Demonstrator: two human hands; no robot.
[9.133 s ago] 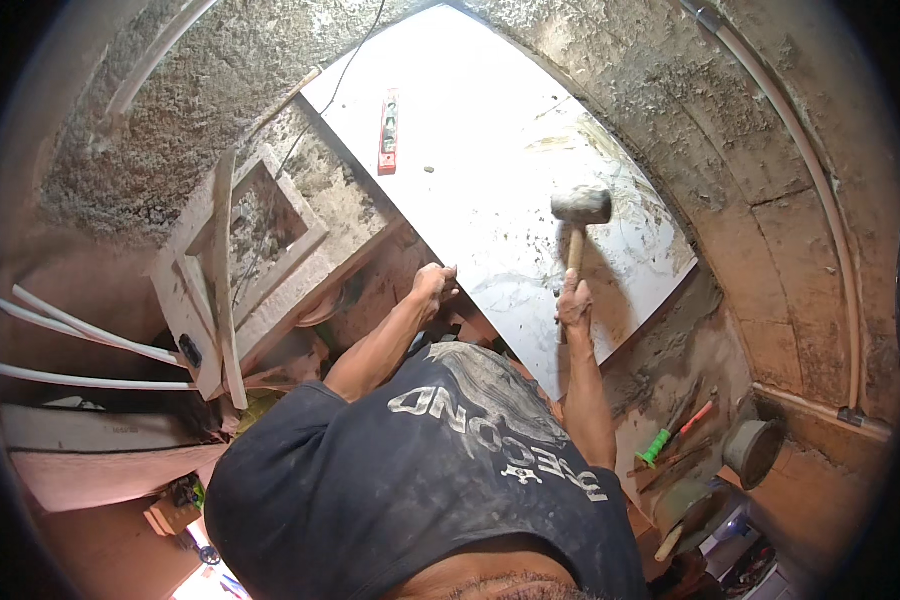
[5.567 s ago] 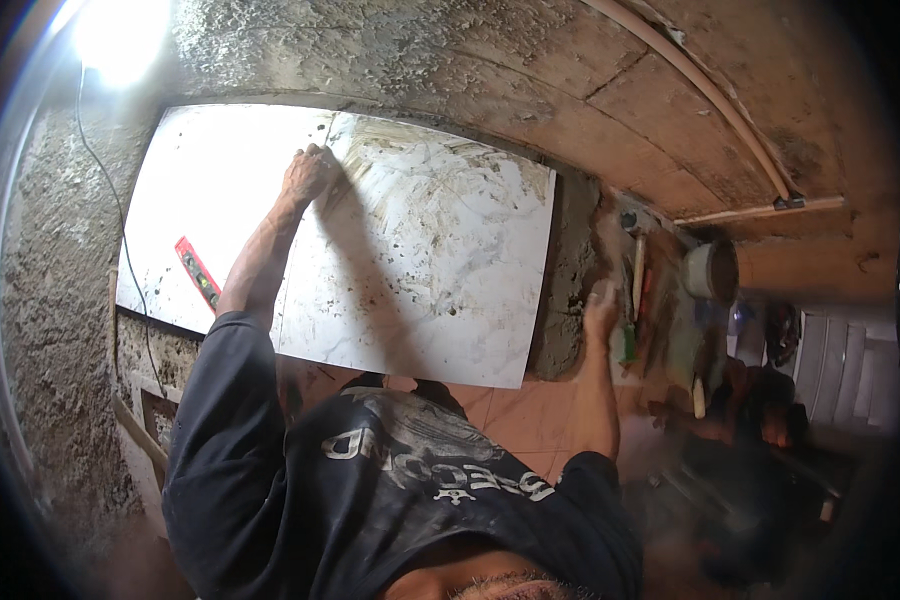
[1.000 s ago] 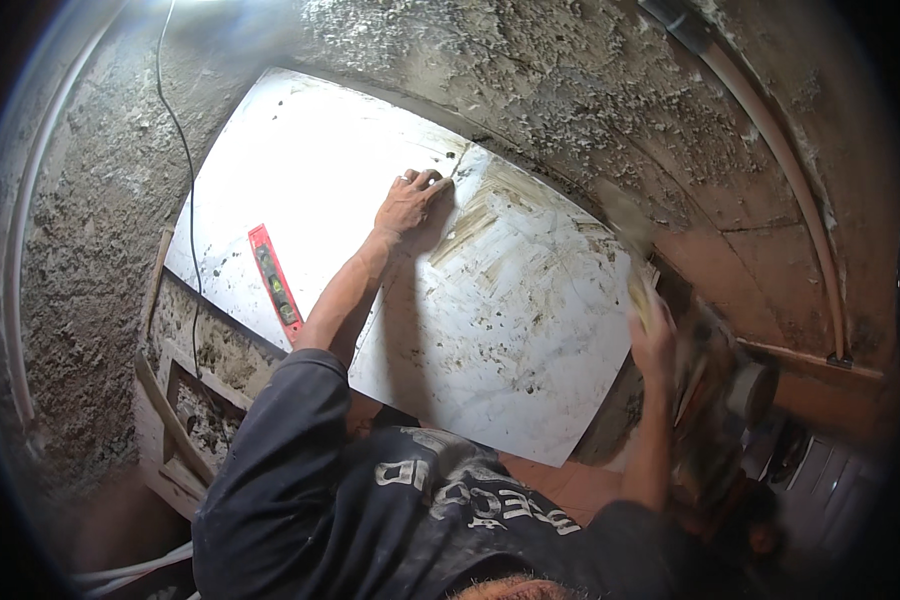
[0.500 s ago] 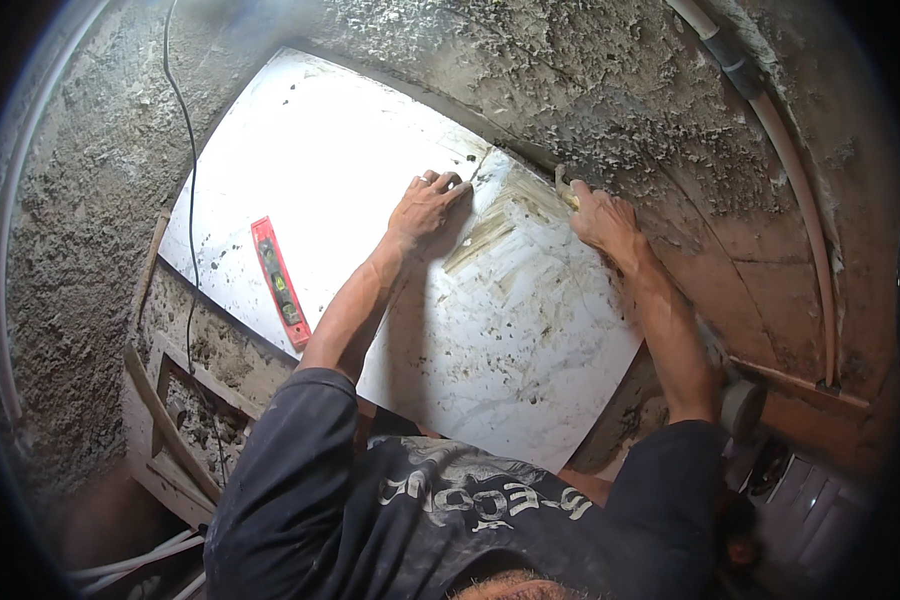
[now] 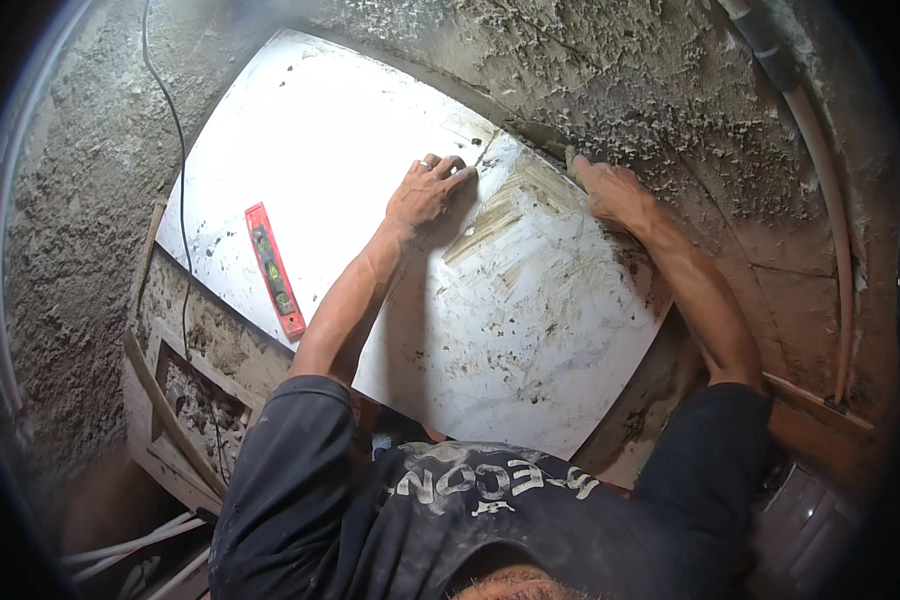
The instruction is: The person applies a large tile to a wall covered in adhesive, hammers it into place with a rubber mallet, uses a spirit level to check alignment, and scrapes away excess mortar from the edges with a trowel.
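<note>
Two large white marble-patterned tiles (image 5: 530, 330), smeared with mortar, form a surface against the rough wall. My left hand (image 5: 430, 190) rests on the left tile beside the seam, its fingers apart and slightly bent. At the back edge of the right tile, my right hand (image 5: 612, 192) is closed round the handle of a trowel (image 5: 540, 135), whose blade lies in the narrow gap between tile and wall. A red spirit level (image 5: 274, 270) lies on the left tile, left of my left forearm.
A dark cable (image 5: 182, 130) hangs at left over a mortar-covered wooden frame (image 5: 170, 450), with white pipes (image 5: 130, 545) below. A pipe (image 5: 820, 170) runs down the right wall. Bare mortar (image 5: 635, 430) shows beside the tiles' near right edge.
The mallet held earlier has left my right hand. That hand, now with a trowel, has moved up to the back edge. My left hand has shifted slightly along the seam.
</note>
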